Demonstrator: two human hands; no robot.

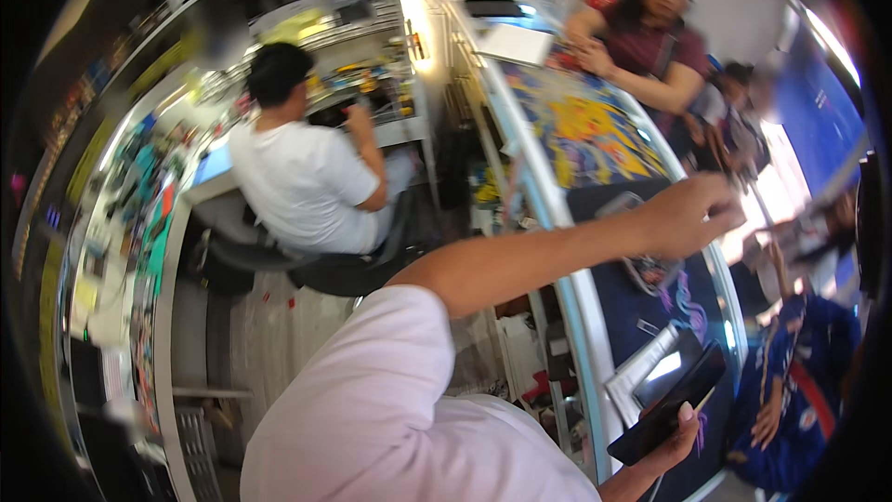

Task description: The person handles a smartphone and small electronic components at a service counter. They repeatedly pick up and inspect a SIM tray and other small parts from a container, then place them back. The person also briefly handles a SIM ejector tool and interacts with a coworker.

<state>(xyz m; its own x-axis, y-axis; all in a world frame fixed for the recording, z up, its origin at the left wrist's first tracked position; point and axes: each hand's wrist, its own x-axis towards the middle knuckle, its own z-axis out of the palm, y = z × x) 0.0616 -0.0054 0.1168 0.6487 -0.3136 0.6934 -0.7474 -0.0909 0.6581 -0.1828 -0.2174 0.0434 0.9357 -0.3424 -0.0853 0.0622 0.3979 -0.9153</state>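
Observation:
My left arm reaches across to the right. My left hand [689, 217] is raised over the glass counter [578, 316], its fingers curled together and slightly blurred; what they hold, if anything, cannot be made out. Partly below that hand lies a clear tray [650, 271] of small items on a dark mat. Low at the right, my right hand [671, 451] grips a black smartphone [671, 412], tilted, with the thumb along its edge. Just beyond the phone, a white open case or box [641, 374] with a shiny dark panel rests on the counter.
A person in a white shirt [307, 177] sits at a cluttered workbench [372, 135] to the left. Across the counter, a person in maroon [671, 65] leans by a yellow patterned mat [595, 135]. Someone in blue [799, 381] stands close at the right.

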